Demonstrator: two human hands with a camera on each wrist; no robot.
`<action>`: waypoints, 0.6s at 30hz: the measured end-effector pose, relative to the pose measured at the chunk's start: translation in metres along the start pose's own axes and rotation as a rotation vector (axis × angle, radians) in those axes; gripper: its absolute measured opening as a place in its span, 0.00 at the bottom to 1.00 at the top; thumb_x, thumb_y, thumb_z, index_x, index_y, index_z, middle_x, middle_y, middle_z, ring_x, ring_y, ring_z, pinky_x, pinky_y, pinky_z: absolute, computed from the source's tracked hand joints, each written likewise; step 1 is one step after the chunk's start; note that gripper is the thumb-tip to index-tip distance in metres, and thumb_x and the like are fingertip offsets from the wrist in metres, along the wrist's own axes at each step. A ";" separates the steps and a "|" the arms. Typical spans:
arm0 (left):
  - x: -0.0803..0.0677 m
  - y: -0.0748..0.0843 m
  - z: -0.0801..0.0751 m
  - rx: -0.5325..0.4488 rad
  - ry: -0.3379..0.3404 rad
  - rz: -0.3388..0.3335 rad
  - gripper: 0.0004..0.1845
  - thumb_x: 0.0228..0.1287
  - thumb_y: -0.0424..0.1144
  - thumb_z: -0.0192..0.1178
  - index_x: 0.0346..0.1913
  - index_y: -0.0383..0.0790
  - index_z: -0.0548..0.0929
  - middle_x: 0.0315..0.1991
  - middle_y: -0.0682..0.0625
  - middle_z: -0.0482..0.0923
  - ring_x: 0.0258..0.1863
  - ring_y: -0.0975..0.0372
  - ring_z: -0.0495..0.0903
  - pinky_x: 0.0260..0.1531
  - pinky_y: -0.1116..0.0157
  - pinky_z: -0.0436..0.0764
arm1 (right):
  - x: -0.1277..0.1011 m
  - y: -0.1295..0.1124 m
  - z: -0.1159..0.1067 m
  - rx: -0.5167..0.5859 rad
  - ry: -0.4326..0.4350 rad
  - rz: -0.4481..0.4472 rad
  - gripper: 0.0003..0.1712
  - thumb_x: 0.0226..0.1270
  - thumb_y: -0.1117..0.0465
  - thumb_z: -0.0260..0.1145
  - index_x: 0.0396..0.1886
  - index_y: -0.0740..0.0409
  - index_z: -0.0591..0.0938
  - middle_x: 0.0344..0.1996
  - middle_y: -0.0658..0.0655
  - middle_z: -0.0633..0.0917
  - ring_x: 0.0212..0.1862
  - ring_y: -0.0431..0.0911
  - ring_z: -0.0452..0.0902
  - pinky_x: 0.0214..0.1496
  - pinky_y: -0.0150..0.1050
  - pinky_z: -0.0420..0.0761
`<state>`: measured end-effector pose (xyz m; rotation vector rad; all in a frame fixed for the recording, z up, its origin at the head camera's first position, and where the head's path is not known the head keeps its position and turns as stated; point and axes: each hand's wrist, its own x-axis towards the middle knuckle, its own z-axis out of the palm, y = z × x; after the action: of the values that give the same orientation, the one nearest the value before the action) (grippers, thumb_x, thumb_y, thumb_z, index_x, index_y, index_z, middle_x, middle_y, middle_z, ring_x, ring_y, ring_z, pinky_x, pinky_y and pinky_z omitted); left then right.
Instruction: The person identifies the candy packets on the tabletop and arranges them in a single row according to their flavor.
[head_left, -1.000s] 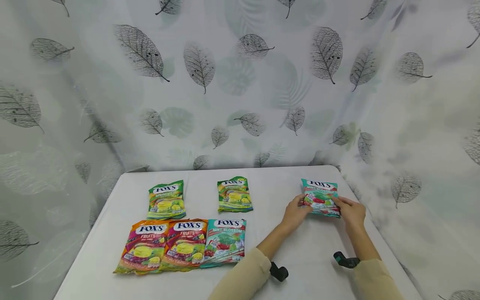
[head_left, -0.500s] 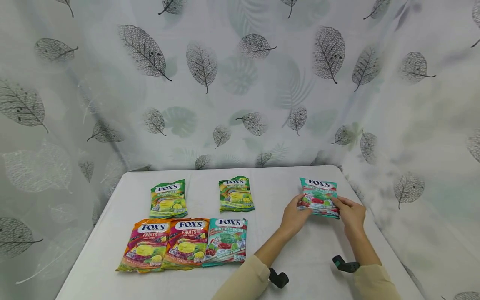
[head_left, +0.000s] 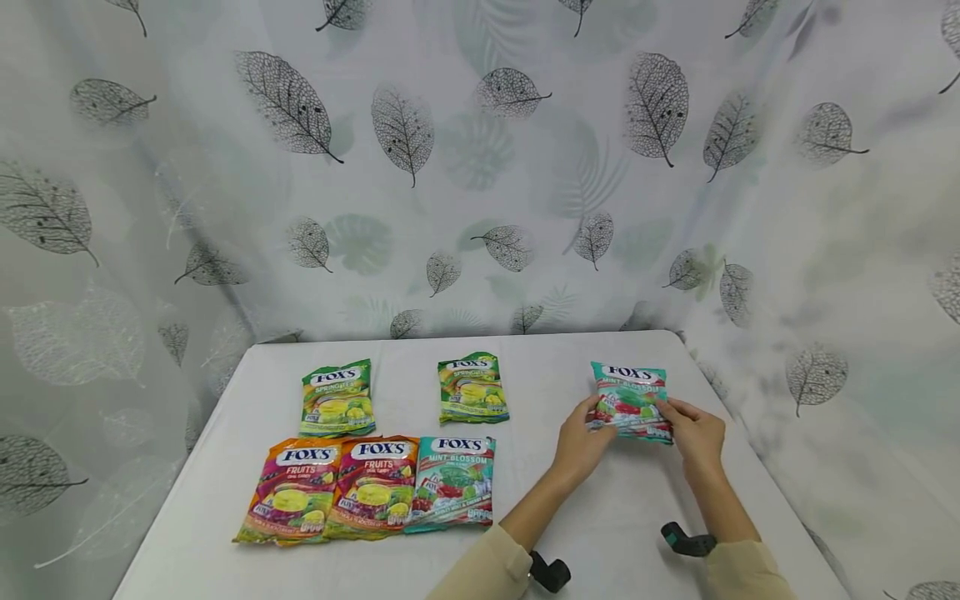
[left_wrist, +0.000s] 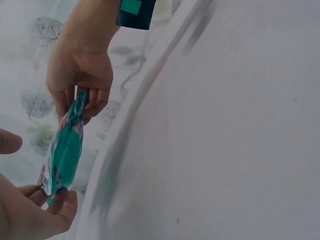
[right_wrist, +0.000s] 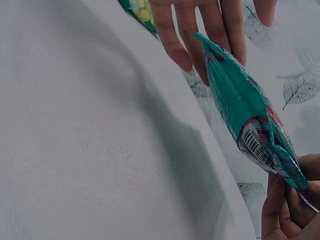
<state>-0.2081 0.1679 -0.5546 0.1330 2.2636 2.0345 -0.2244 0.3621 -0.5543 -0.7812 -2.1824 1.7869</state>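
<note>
Candy bags (head_left: 375,450) beside held pack (head_left: 628,400)

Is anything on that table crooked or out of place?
Mostly tidy. Only the teal mint bag sits apart: both hands hold it off the white table. The front-row bags overlap slightly.

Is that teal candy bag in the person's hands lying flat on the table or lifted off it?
Lifted: the teal Mint Blossom candy bag is pinched at both sides; the wrist views show it edge-on, clear of the white table.

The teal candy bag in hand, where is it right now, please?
In the head view, the teal candy bag is at the table's far right, held between both hands.
</note>
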 end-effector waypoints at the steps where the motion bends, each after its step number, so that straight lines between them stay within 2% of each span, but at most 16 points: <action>1: -0.002 0.000 -0.001 -0.001 0.006 -0.002 0.34 0.63 0.41 0.65 0.74 0.42 0.74 0.65 0.51 0.78 0.60 0.60 0.77 0.54 0.61 0.81 | -0.002 0.000 0.001 0.002 -0.003 -0.002 0.30 0.73 0.49 0.71 0.63 0.68 0.83 0.35 0.42 0.85 0.35 0.32 0.80 0.35 0.26 0.81; 5: -0.007 0.001 -0.006 0.002 0.032 -0.005 0.34 0.62 0.40 0.65 0.73 0.42 0.75 0.64 0.54 0.79 0.59 0.62 0.77 0.53 0.62 0.80 | -0.007 -0.001 0.004 0.021 -0.014 -0.010 0.30 0.72 0.50 0.72 0.63 0.69 0.83 0.33 0.41 0.85 0.35 0.32 0.81 0.35 0.26 0.82; 10: -0.014 0.004 -0.012 0.003 0.053 0.017 0.34 0.62 0.38 0.65 0.73 0.40 0.75 0.65 0.52 0.79 0.59 0.60 0.77 0.52 0.61 0.81 | -0.015 -0.002 0.008 0.045 -0.026 -0.019 0.31 0.72 0.49 0.72 0.63 0.69 0.83 0.33 0.39 0.85 0.36 0.32 0.81 0.36 0.26 0.82; 18: -0.026 -0.001 -0.023 0.018 0.041 -0.006 0.32 0.66 0.40 0.65 0.74 0.44 0.74 0.66 0.54 0.77 0.62 0.61 0.76 0.56 0.61 0.80 | -0.029 0.000 0.015 0.014 -0.037 -0.048 0.29 0.73 0.49 0.71 0.61 0.68 0.84 0.37 0.45 0.88 0.35 0.33 0.81 0.34 0.27 0.82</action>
<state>-0.1855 0.1421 -0.5530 0.0865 2.3046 2.0330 -0.2075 0.3348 -0.5531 -0.6923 -2.1902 1.8046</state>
